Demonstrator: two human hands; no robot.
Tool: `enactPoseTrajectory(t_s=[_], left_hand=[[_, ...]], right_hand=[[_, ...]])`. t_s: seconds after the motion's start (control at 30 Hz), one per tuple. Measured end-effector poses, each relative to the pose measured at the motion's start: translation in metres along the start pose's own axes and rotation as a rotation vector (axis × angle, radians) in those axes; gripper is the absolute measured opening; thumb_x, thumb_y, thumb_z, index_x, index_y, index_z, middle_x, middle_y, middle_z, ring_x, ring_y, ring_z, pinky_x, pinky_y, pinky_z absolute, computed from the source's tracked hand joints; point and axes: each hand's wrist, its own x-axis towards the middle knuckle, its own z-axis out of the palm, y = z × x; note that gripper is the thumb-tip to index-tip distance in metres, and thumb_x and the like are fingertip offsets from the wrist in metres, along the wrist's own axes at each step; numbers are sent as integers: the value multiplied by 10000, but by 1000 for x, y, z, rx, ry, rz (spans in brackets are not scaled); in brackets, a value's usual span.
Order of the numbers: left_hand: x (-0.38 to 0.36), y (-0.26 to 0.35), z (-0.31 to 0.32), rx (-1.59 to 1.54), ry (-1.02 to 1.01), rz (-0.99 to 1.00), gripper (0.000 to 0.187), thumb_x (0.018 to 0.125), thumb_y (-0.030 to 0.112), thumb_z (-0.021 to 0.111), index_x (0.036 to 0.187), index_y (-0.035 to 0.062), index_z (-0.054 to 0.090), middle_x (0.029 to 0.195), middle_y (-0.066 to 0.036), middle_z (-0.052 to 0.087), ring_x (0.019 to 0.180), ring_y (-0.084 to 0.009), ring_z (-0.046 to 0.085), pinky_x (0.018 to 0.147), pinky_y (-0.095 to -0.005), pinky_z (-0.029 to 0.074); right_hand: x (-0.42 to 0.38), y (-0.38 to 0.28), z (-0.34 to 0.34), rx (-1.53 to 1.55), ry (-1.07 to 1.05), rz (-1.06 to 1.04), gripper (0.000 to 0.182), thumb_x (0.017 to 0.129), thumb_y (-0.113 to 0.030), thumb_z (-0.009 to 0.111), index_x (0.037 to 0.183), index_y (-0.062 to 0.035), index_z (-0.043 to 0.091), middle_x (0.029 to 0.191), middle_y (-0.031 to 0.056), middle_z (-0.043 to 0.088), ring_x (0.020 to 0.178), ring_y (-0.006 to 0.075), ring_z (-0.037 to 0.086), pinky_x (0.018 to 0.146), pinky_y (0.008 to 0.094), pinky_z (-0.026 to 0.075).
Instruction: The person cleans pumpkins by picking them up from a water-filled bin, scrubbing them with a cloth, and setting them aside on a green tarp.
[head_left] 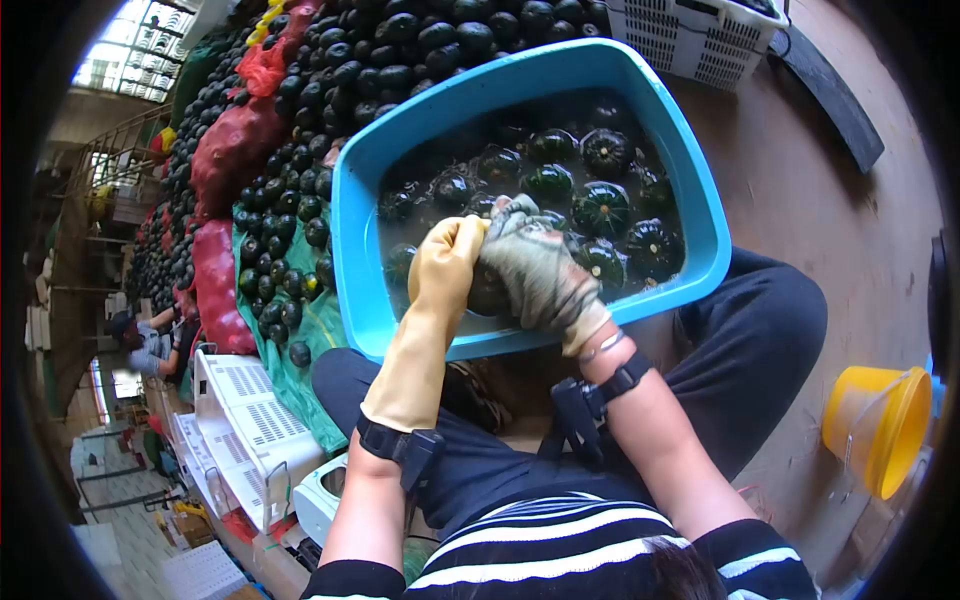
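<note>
My left hand (447, 262), in a pale yellow rubber glove, is closed over the near side of a blue tub (710, 235). My right hand (540, 262), in a wet, grey patterned cloth glove, is curled right beside it, and the fingertips of both meet. Whatever lies between the fingers is hidden. A dark round squash (488, 292) shows partly beneath my hands. Around them, several dark green squashes (601, 208) float in the tub's murky water.
Heaped dark squashes (400, 50) rise behind the tub. Red mesh sacks (235, 155) and white crates (255, 425) are at left. Another white crate (690, 40) stands at the back, a yellow bucket (878, 430) at right. A person (155, 345) is far left.
</note>
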Motion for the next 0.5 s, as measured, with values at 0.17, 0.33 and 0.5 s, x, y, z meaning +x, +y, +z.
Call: enactPoseTrajectory(t_s=[0.17,0.33,0.5], left_hand=[[-8,23,10,-253,-277,-4,317,1070,280,637,988,14,787,864,-14,746,781,-83,668,726,-254,531],[1,20,23,222,19,495,427,1101,354,586,1077,-34,764,905,-129,774,839,-227,733,831,-348,567],[-60,21,25,648,45,260,772,899,289,815,1566,100,475,1324,-152,668,1208,-275,661,1089,-373,501]], right_hand=[[-48,7,32,521,231,215,939,616,-289,924,1447,-44,562,1382,188,618,1292,371,601,1140,442,466],[-33,-4,12,315,339,438,502,796,-355,846,1196,-93,690,1150,193,705,1119,364,676,975,432,541],[-27,28,34,48,140,443,253,856,-267,737,1079,-147,746,1016,140,745,955,336,725,841,455,564]])
